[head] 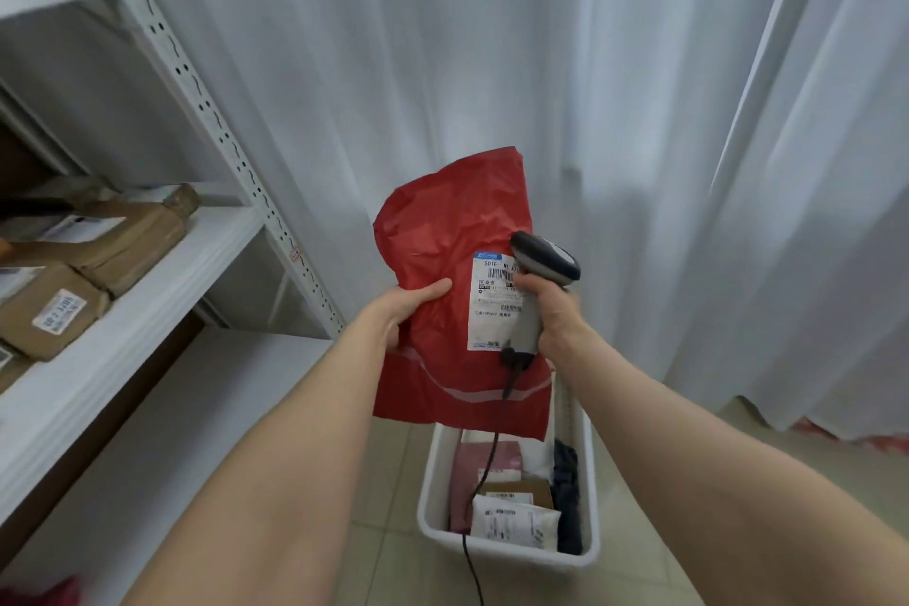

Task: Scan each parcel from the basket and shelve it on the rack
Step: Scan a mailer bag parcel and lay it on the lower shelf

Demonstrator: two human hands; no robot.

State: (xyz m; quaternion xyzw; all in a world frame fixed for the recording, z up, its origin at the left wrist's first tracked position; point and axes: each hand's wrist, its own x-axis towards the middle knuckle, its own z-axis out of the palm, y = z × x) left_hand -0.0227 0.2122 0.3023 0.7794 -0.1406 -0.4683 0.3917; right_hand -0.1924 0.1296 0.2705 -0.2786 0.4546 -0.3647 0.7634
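Above basket (506, 552): left hand (408, 306) pinches red parcel (442, 231) edge; right hand (556, 316) fingers curled round scanner (546, 256) at label (492, 310).

The red parcel (442, 231) at center is wrapped in crinkly, slightly shiny plastic, matt paper label (494, 305) stuck on. The scanner (543, 256) is glossy plastic. The rack (221, 123) at left is matt painted metal, the basket (506, 549) smooth white plastic.

A crinkled red plastic mailer bag (442, 231), its white shipping label (492, 310) facing the viewer, is held upright just above the white rectangular plastic basket (506, 551). A grey handheld barcode scanner (543, 261) sits against the label. Left of the basket, the white metal rack (196, 251) carries brown paper parcels (133, 231).
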